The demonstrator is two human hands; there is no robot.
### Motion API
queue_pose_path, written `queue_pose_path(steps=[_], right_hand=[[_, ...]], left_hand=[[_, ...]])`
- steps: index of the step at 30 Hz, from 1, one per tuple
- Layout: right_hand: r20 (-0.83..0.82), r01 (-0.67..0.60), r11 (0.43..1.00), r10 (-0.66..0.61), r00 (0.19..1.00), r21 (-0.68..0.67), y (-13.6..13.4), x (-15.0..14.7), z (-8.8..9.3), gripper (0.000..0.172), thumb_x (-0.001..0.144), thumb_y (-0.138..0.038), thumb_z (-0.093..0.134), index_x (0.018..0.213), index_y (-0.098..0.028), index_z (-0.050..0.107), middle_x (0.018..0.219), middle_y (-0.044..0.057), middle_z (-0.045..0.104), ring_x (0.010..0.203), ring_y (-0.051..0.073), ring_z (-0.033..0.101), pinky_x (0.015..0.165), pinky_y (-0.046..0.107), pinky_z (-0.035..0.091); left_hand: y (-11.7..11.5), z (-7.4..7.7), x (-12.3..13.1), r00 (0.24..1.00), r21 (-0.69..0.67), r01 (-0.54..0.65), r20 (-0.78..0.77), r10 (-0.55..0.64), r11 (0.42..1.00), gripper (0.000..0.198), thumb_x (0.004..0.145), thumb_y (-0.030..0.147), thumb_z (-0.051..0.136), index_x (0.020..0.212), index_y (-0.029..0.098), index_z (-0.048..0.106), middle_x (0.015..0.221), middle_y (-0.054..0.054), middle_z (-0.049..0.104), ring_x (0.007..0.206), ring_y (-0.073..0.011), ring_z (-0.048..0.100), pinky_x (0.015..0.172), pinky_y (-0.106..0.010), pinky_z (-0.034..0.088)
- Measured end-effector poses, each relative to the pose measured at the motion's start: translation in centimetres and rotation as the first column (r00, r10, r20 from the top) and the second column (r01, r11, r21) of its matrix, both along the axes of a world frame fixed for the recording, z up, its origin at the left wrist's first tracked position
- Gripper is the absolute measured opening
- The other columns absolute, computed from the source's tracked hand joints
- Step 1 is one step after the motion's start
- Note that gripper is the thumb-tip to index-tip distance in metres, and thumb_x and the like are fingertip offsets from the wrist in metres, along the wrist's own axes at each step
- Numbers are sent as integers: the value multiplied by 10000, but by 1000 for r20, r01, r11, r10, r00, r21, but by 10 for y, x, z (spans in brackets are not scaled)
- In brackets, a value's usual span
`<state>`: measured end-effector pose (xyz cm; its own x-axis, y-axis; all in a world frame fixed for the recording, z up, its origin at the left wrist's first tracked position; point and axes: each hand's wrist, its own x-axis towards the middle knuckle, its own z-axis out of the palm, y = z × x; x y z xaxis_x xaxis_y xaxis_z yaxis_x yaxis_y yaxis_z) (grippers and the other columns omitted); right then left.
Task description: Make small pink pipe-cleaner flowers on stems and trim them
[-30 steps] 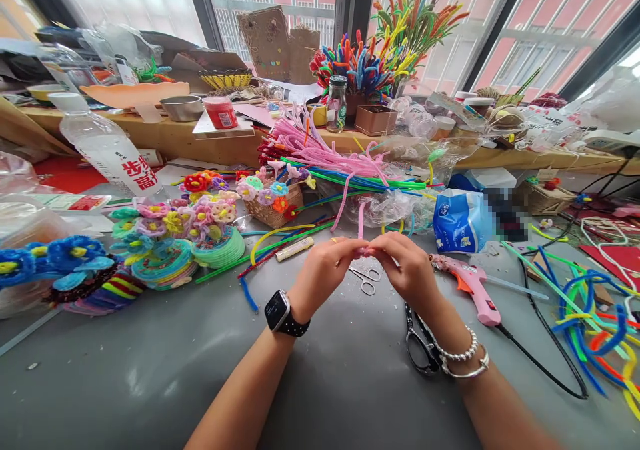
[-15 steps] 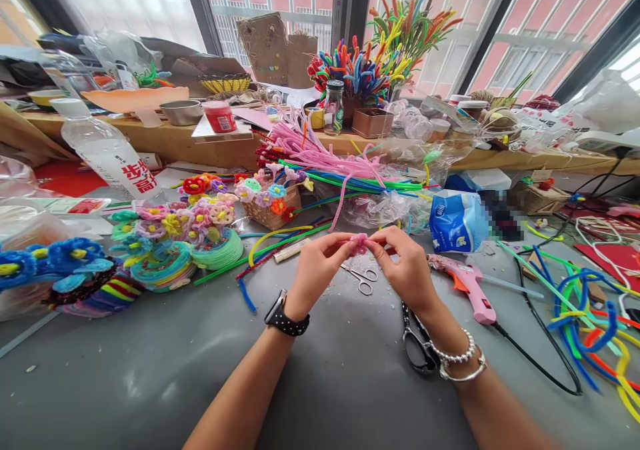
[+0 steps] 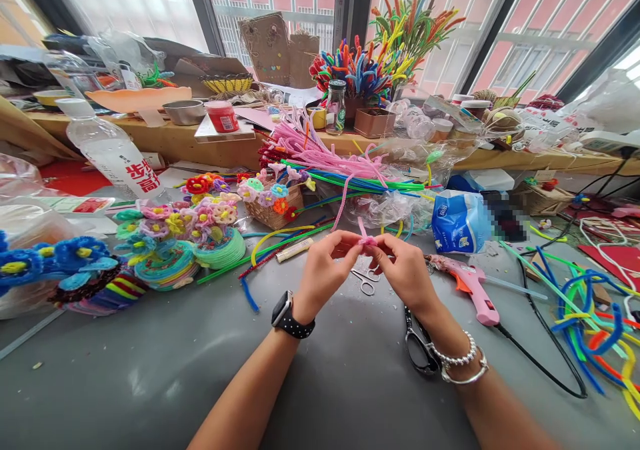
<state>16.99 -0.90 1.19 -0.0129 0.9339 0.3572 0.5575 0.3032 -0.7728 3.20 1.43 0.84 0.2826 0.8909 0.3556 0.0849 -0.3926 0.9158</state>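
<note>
Between the fingertips of both hands is a small pink pipe-cleaner piece (image 3: 368, 240), with a short end sticking up from it. My left hand (image 3: 327, 258) pinches it from the left; a black dotted watch strap circles that wrist. From the right, my right hand (image 3: 400, 263) pinches the same piece, and its fingers hide part of it. Small silver scissors (image 3: 367, 282) lie on the grey table (image 3: 345, 377) just behind and below the hands. Black-handled scissors (image 3: 420, 350) rest beside my right wrist, which wears silver bracelets.
A pink glue gun (image 3: 473, 287) with a black cord lies to the right, near tangled pipe cleaners (image 3: 585, 310). Pipe-cleaner flower pots (image 3: 167, 260) stand at left. Behind are a pink pipe-cleaner bundle (image 3: 330, 157), a blue packet (image 3: 460, 222) and a tilted bottle (image 3: 113, 153).
The pink piece has been turned in my fingers, so a short end now points upward. Both hands appear slightly further right, along with a small shift of the whole view.
</note>
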Motion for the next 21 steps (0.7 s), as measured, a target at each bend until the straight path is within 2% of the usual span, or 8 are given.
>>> queue_pose_path(steps=[5,7,10,14,17,21], right_hand=[[35,4,1000,-4,999,22,-1,0,-1,187,814,-309,467,739,-165,559,571,1,584,458,114,568,472,202,431],[45,-7,999,5,999,41,-1,0,-1,188,821,-307,457,750,-171,565,590,5,594,472,116,574,480,205,432],[77,-17,998,12,997,68,-1,0,-2,182,822,-291,457,749,-174,575,590,4,598,485,116,573,500,209,431],[117,-42,994,30,993,103,-2,-1,-1,162,822,-248,460,732,-172,572,560,-5,592,481,111,562,508,206,422],[163,-68,988,45,986,136,-2,-1,-1,161,821,-237,462,713,-173,563,535,-9,582,482,115,555,513,212,416],[188,-101,985,74,979,138,-1,0,-3,166,825,-241,453,723,-171,564,538,-6,583,496,120,557,518,215,422]], left_hand=[[0,0,0,991,176,-106,-58,118,979,146,724,271,567,773,145,621,761,-45,607,689,-127,588,651,-242,511],[1,-1,-1,990,195,-122,-49,134,973,133,731,268,560,762,159,630,741,-38,618,674,-125,586,650,-248,507],[3,-3,-3,993,143,-99,-45,106,985,134,720,279,571,728,164,640,700,-35,635,648,-132,592,629,-252,500],[8,-1,-10,1000,-6,-22,3,22,1000,155,674,302,614,685,148,635,662,-36,646,621,-139,599,590,-249,491],[11,3,-15,999,-106,53,13,-52,993,153,648,289,636,659,137,631,626,-29,645,594,-130,592,566,-236,481],[13,8,-21,990,-164,137,13,-137,977,140,649,266,637,634,127,632,602,-21,632,566,-108,563,560,-220,467]])
